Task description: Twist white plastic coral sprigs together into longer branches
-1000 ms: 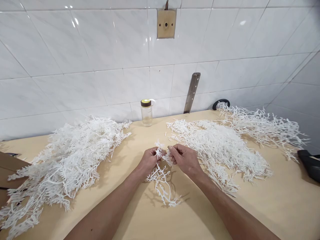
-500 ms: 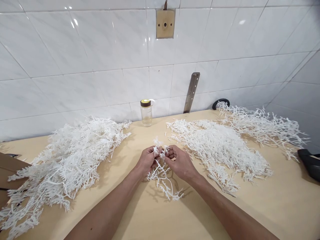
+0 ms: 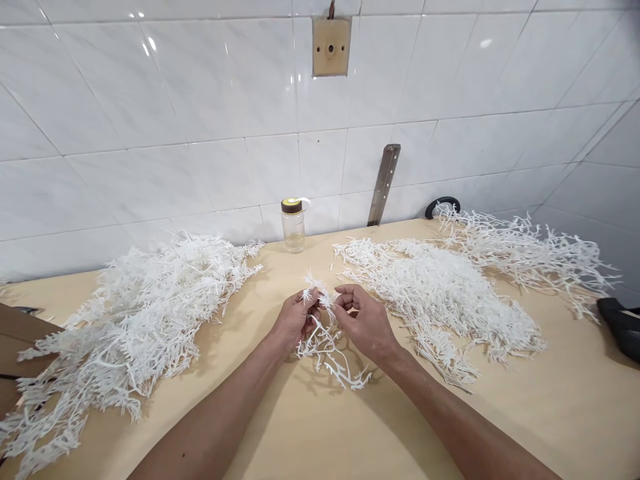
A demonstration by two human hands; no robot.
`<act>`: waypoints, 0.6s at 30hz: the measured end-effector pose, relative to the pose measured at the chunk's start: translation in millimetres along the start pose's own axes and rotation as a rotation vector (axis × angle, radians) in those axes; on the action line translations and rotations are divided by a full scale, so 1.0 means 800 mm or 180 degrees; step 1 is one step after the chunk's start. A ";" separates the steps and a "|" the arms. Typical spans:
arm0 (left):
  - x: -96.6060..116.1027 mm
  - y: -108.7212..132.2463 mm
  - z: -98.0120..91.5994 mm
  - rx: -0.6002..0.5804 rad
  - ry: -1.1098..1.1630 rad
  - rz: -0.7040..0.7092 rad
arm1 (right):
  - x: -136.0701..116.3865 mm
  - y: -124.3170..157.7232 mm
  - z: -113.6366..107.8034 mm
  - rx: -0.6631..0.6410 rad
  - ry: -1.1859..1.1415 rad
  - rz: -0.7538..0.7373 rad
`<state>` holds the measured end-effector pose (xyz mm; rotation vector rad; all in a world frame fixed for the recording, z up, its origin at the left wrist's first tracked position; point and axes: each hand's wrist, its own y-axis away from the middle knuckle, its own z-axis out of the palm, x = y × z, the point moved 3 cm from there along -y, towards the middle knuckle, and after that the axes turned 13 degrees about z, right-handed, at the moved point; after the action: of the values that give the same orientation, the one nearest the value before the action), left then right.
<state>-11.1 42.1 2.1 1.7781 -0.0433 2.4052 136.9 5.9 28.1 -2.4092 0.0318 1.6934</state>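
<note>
Between both hands, at the middle of the table, is a white plastic artificial branch (image 3: pixel 327 352) with bare forked stems below and feathery tips above. My left hand (image 3: pixel 294 320) is closed around it, with thumb and fingers gripping near the upper part. My right hand (image 3: pixel 367 323) pinches a feathery sprig at its right side between thumb and forefinger; the exact contact is partly hidden. The lower stems hang toward me, just over the table.
A big pile of white feathery sprigs (image 3: pixel 150 313) lies left. White sprigs (image 3: pixel 440 293) and bare white stems (image 3: pixel 525 250) lie right. A clear bottle (image 3: pixel 293 230) stands near the wall beside a metal bracket (image 3: pixel 384 187). A black object (image 3: pixel 617 330) sits far right, brown cardboard (image 3: pixel 25 340) far left.
My right hand has shifted slightly right, away from the left. The branch's feathery tips have turned, and its lower stems have swung a little up and right.
</note>
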 end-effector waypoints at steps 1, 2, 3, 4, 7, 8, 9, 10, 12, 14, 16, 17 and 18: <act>0.000 0.000 0.000 0.0009 -0.0035 -0.0005 | -0.001 0.001 0.000 0.0033 0.0010 -0.0049; 0.000 0.000 0.000 0.0022 -0.0053 -0.0005 | -0.002 0.001 -0.001 0.0062 0.0007 -0.0090; 0.001 0.001 0.000 0.0043 -0.0055 0.0005 | -0.003 0.001 -0.001 0.0081 -0.0008 -0.0114; 0.001 0.001 0.001 0.0060 -0.0050 0.0022 | -0.003 0.001 -0.002 0.0098 -0.0034 -0.0118; 0.002 0.002 0.002 0.0076 -0.0017 0.0057 | 0.003 -0.002 -0.004 0.0166 -0.0145 -0.0007; 0.002 0.002 0.002 0.0078 0.0016 0.0061 | 0.006 -0.004 -0.005 0.0193 -0.0185 0.0060; 0.001 0.001 0.002 0.0084 0.0071 0.0073 | 0.009 -0.006 -0.006 0.0208 -0.0226 0.0141; 0.000 0.000 0.001 0.0080 0.0140 0.0086 | 0.013 -0.008 -0.006 0.0207 -0.0273 0.0235; -0.001 -0.003 0.000 0.0036 0.0280 0.0116 | 0.019 -0.011 -0.006 0.0133 -0.0366 0.0436; -0.001 -0.005 0.000 -0.0040 0.0344 0.0112 | 0.023 -0.013 -0.005 0.0035 -0.0419 0.0595; 0.000 -0.006 0.000 -0.0052 0.0347 0.0115 | 0.024 -0.014 -0.003 -0.0046 -0.0431 0.0680; 0.000 -0.006 0.000 -0.0030 0.0340 0.0132 | 0.024 -0.013 -0.001 -0.0087 -0.0441 0.0705; 0.001 -0.005 -0.001 0.0007 0.0329 0.0155 | 0.024 -0.013 0.000 -0.0123 -0.0465 0.0721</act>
<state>-11.3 46.5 2.6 1.6697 -0.0729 2.5281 144.7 17.6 12.0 -2.3785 0.2623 1.9806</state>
